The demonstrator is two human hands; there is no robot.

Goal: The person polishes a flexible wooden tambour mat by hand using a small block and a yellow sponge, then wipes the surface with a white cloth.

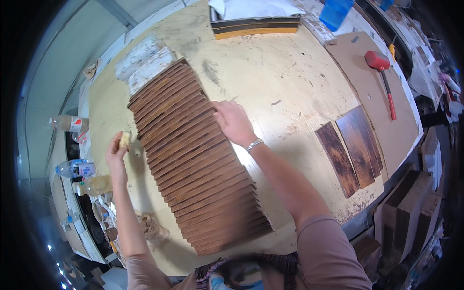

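Observation:
A long row of overlapping brown wooden slats [193, 150] lies across the pale table, fanned like shingles. My right hand [234, 122] rests at the row's right edge, its fingers closed on the end of a slat in the upper part. Off the row's left edge, my left hand [116, 147] pinches a small pale yellow sponge-like piece [125, 139], held apart from the slats. A watch or bracelet circles my right wrist. The near end of the row looks blurred.
Several dark-stained boards [355, 150] lie at the right. Beyond them a red mallet [378, 61] sits on brown cardboard [357, 72]. A box with white cloth [256, 29] stands at the back. Plastic bottles [77, 168] line the left edge, near a crumpled rag [153, 229].

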